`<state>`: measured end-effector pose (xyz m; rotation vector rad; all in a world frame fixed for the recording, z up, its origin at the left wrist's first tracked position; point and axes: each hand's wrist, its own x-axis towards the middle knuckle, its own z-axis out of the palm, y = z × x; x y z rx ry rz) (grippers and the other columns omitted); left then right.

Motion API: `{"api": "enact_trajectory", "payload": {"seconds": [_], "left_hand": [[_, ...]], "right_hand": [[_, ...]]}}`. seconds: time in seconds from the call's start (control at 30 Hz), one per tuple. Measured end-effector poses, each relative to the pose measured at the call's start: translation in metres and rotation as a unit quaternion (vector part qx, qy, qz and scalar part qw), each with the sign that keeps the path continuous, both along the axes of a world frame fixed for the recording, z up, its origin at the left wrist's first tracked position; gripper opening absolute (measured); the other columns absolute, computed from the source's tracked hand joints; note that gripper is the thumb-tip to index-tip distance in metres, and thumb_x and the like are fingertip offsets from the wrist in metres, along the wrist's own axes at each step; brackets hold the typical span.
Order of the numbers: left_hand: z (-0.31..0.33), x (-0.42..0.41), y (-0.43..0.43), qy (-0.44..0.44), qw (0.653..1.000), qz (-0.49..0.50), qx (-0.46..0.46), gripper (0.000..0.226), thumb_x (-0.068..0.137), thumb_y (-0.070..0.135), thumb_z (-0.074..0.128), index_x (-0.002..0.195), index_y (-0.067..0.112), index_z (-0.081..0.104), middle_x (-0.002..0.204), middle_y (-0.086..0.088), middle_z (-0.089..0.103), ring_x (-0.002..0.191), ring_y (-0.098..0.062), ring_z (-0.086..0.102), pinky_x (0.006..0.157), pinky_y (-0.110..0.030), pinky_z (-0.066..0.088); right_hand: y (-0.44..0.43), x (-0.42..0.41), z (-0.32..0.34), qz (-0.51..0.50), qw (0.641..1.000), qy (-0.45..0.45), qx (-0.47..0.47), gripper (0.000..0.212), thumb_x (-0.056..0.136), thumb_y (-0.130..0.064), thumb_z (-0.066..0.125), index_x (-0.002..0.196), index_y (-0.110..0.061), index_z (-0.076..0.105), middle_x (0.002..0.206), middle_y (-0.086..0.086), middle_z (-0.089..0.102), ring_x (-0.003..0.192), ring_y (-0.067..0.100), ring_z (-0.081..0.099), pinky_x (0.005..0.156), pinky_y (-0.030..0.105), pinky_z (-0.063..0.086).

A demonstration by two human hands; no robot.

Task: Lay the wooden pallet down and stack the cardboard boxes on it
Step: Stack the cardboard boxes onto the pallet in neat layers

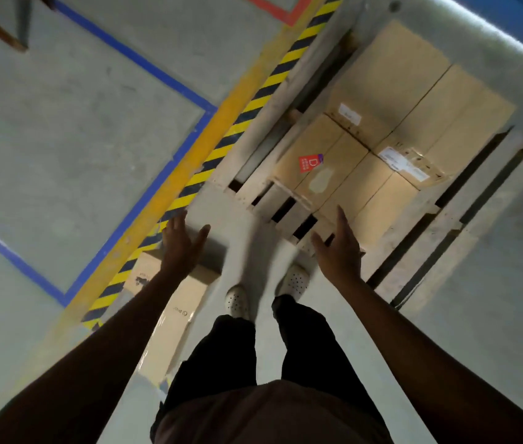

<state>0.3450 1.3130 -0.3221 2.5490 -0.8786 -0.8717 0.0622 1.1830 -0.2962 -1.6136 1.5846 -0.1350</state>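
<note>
Pallet (410,241) lying flat on the floor (61,155), just ahead of the person's shoes (237,301). Its long axis runs from the feet toward the upper right of the view, parallel to the striped tape (247,123) along its left edge, with the near end facing the person. Stacked boxes (382,129) sit packed tight over its middle, their long sides on the same diagonal; bare slats show on the right. Loose box (173,302) rests on the floor left of the feet, beside the tape, its long axis pointing toward the pallet's near corner. Left hand (181,248) hangs above the loose box's far end, fingers straight and spread, holding nothing. Right hand (338,248) is held over the pallet's near edge, likewise spread and empty. Step judged in hand: stacking, the pallet-laying being done. The next move likely calls for stooping, pressing both palms to the loose box's sides, and lifting it across to a free spot.
</note>
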Motion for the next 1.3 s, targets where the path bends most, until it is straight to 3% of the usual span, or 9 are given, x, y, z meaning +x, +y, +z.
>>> {"api": "enact_trajectory", "payload": {"seconds": [0.2, 0.4, 0.73, 1.1, 1.2, 1.3], "left_hand": [[-0.032, 0.040, 0.105, 0.020, 0.994, 0.103, 0.036, 0.069, 0.095, 0.052, 0.053, 0.147, 0.009, 0.036, 0.146, -0.021, 0.043, 0.132, -0.041, 0.040, 0.107, -0.056, 0.037], [-0.076, 0.068, 0.215, 0.042, 0.977, 0.198, 0.064, 0.063, 0.098, 0.042, 0.054, 0.146, 0.003, 0.038, 0.146, -0.022, 0.042, 0.134, -0.040, 0.037, 0.112, -0.048, 0.029], [-0.185, 0.070, 0.378, 0.116, 0.922, 0.350, 0.121, 0.061, 0.099, 0.040, 0.053, 0.145, 0.002, 0.039, 0.143, -0.027, 0.045, 0.133, -0.042, 0.039, 0.111, -0.047, 0.030], [-0.328, 0.069, 0.363, 0.217, 0.880, 0.421, 0.045, 0.069, 0.098, 0.051, 0.050, 0.150, 0.008, 0.032, 0.150, -0.018, 0.042, 0.138, -0.032, 0.041, 0.113, -0.047, 0.036], [-0.363, 0.072, 0.350, 0.250, 0.842, 0.478, 0.011, 0.068, 0.098, 0.051, 0.050, 0.150, 0.011, 0.031, 0.149, -0.015, 0.044, 0.135, -0.030, 0.045, 0.109, -0.043, 0.040], [-0.390, 0.077, 0.340, 0.279, 0.790, 0.546, -0.016, 0.060, 0.100, 0.047, 0.048, 0.147, 0.014, 0.034, 0.141, -0.010, 0.054, 0.127, -0.028, 0.051, 0.092, -0.030, 0.037]], "right_hand": [[0.040, 0.064, -0.026, 0.100, 0.995, 0.016, 0.009, 0.079, 0.095, -0.034, 0.062, 0.158, -0.015, 0.019, 0.161, 0.014, 0.031, 0.144, 0.034, 0.035, 0.112, 0.046, 0.037], [0.109, 0.139, -0.073, 0.188, 0.981, 0.036, 0.029, 0.079, 0.095, -0.035, 0.064, 0.158, -0.013, 0.021, 0.160, 0.014, 0.033, 0.144, 0.033, 0.036, 0.113, 0.041, 0.034], [0.244, 0.234, -0.182, 0.302, 0.944, 0.090, 0.098, 0.079, 0.095, -0.034, 0.064, 0.158, -0.015, 0.021, 0.158, 0.012, 0.037, 0.142, 0.033, 0.039, 0.113, 0.039, 0.033], [0.279, 0.300, -0.334, 0.398, 0.896, 0.164, 0.107, 0.086, 0.093, -0.038, 0.063, 0.159, -0.015, 0.014, 0.156, 0.015, 0.039, 0.139, 0.037, 0.041, 0.109, 0.043, 0.037], [0.279, 0.316, -0.369, 0.415, 0.885, 0.172, 0.121, 0.088, 0.093, -0.038, 0.063, 0.160, -0.013, 0.011, 0.159, 0.013, 0.034, 0.141, 0.034, 0.039, 0.110, 0.040, 0.035], [0.282, 0.327, -0.400, 0.421, 0.877, 0.188, 0.138, 0.091, 0.093, -0.041, 0.063, 0.160, -0.010, 0.008, 0.162, 0.013, 0.028, 0.145, 0.033, 0.034, 0.112, 0.039, 0.033]]}}
